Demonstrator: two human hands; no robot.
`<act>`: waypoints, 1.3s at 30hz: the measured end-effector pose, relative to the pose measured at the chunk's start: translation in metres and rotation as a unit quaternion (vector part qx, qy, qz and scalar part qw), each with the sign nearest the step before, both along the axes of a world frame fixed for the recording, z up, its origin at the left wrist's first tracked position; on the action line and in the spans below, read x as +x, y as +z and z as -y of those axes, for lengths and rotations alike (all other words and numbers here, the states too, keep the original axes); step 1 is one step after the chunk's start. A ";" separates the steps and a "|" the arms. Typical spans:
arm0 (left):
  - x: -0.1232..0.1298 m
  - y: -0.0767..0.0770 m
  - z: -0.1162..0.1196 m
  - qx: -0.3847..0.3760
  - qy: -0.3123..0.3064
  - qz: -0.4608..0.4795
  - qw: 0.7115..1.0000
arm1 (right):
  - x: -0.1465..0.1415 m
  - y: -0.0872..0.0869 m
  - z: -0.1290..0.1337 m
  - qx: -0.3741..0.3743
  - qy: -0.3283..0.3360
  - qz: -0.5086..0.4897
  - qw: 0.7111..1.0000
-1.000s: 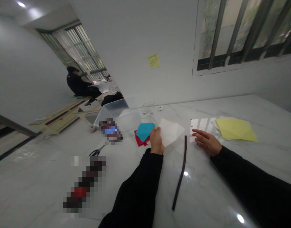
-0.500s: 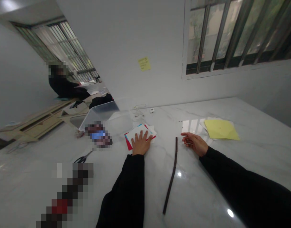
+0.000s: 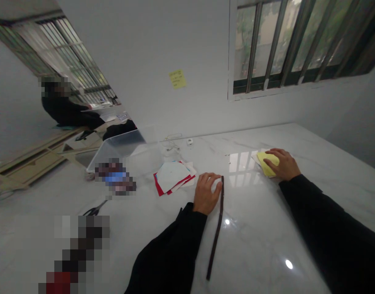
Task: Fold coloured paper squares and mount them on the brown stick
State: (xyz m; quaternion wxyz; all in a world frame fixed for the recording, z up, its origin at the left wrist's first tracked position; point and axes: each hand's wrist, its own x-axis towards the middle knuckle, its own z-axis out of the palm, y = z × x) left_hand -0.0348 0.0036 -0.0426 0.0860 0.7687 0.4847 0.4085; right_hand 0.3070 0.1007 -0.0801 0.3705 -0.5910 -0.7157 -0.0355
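My left hand (image 3: 206,193) is beside the upper end of a long, thin dark brown strip (image 3: 218,228), its thumb and fingers curved with a gap between them. Whether the fingertips touch the strip is hard to tell. Over a yellow sheet of paper (image 3: 262,162) at the right, my right hand (image 3: 284,164) rests with thumb and forefinger apart; part of the sheet is hidden beneath it. To the left of my left hand lies a loose pile of white, red and blue paper pieces (image 3: 172,176), white on top.
Scissors (image 3: 97,209) lie at the left, near a clear plastic bin (image 3: 121,143). A thin cable (image 3: 172,143) and a small white item (image 3: 190,141) sit by the wall. A sticky note (image 3: 177,79) is on the wall. Another person (image 3: 63,108) sits in the far room.
My left hand has left the paper pile and moved right to the strip's upper end. My right hand has moved right onto the yellow sheet. The view has shifted slightly right.
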 end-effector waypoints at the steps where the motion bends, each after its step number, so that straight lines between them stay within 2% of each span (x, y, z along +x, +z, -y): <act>1: 0.002 -0.001 0.002 -0.009 -0.017 0.006 1.000 | 0.009 -0.005 -0.003 -0.017 0.004 0.008 1.000; 5: -0.001 -0.002 0.003 -0.034 -0.030 0.026 0.999 | 0.029 -0.025 -0.008 -0.147 0.022 0.048 0.988; 8: -0.006 -0.005 0.001 -0.046 -0.010 0.038 0.998 | 0.034 -0.036 -0.011 -0.181 0.021 0.059 0.982; 14: -0.007 -0.013 0.000 -0.058 -0.010 0.062 0.996 | 0.036 -0.037 -0.014 -0.165 0.019 0.049 0.985; 29: -0.008 -0.015 -0.001 -0.072 -0.013 0.064 0.995 | 0.027 -0.037 -0.012 -0.150 0.022 0.058 0.987; 35: -0.009 -0.015 -0.001 -0.078 -0.016 0.064 0.995 | 0.025 -0.036 -0.010 -0.163 -0.019 0.063 0.984; 39: -0.009 -0.018 -0.002 -0.079 -0.019 0.061 0.995 | 0.022 -0.035 -0.008 -0.156 -0.021 0.056 0.986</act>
